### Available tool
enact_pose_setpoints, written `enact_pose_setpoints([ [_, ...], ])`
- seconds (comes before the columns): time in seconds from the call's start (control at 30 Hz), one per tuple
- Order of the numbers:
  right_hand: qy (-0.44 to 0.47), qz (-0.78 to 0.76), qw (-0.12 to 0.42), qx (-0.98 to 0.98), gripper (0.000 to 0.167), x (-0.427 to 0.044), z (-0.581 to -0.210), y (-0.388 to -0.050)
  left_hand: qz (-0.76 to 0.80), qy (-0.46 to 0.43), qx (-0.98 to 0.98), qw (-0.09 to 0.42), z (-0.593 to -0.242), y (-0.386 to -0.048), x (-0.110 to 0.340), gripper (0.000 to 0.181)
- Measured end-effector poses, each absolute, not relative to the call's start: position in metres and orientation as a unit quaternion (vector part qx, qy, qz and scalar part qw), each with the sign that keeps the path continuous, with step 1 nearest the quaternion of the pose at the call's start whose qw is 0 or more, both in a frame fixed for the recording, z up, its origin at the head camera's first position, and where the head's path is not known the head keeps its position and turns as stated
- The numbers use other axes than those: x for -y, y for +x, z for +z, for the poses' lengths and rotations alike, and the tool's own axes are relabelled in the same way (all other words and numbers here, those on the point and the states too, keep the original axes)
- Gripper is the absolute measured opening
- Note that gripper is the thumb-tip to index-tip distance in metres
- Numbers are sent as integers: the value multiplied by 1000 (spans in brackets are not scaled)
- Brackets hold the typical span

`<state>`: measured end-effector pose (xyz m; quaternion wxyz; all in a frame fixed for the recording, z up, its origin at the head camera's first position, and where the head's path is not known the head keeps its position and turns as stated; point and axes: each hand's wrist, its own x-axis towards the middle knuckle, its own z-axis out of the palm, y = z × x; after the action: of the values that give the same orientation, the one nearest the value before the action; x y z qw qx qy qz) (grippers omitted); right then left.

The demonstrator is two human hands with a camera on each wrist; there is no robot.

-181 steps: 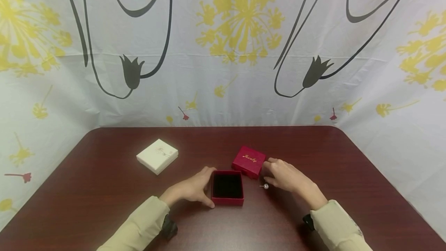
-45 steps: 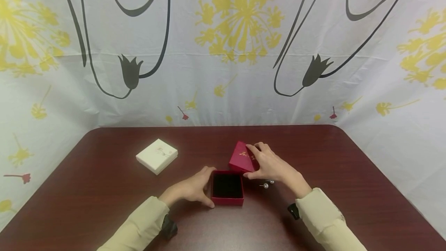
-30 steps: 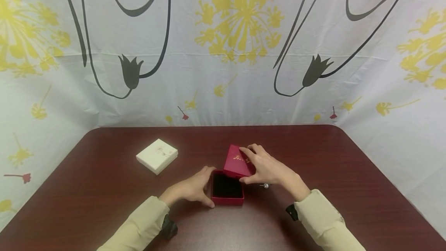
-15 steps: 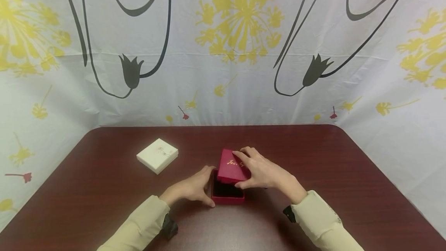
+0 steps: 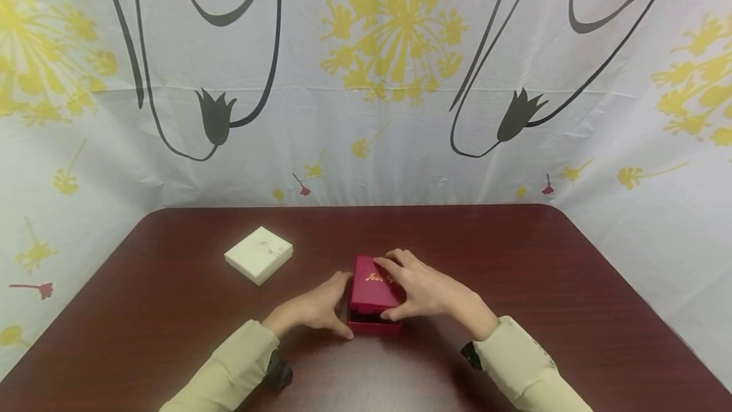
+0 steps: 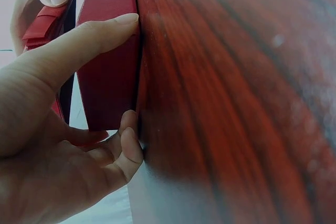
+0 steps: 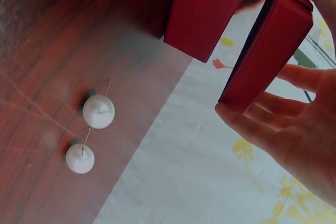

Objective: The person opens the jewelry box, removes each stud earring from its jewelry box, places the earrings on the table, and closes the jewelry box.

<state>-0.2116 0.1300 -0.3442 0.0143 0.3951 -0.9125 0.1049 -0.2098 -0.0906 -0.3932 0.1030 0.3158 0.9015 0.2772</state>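
In the head view the red lid (image 5: 373, 291) with gold lettering hangs tilted just over the red box base (image 5: 374, 327), whose dark inside shows at the front. My right hand (image 5: 426, 288) grips the lid by its edges. My left hand (image 5: 314, 305) holds the base at its left side; the left wrist view shows thumb and fingers round the base (image 6: 107, 77). A gap separates lid (image 7: 270, 45) and base (image 7: 205, 14) in the right wrist view. Two pearl earrings, one nearer (image 7: 98, 112) and one beyond (image 7: 80, 158), lie on the table there; the head view hides them.
A white box (image 5: 259, 255) with a flower print lies at the back left of the dark wooden table (image 5: 486, 234). Behind the table hangs a pale curtain (image 5: 320, 119) with yellow and grey flowers.
My right hand has picked up the lid and carried it left and toward me, over the base. The earrings have gone out of sight in the head view. My left hand has stayed still.
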Motion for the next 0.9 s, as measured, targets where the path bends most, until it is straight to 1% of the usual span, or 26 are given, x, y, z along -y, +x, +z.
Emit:
enact_pose_setpoints([
  [0.13,403,99,14,910,82,-128,-346,-211,282,317,-900,105,-394,-210,91,97],
  [0.43,420,85,30,903,83,-126,-350,-208,282,337,-894,88,-394,-210,90,94],
  [0.9,419,85,23,904,82,-124,-354,-207,289,342,-889,93,-394,-211,90,93],
])
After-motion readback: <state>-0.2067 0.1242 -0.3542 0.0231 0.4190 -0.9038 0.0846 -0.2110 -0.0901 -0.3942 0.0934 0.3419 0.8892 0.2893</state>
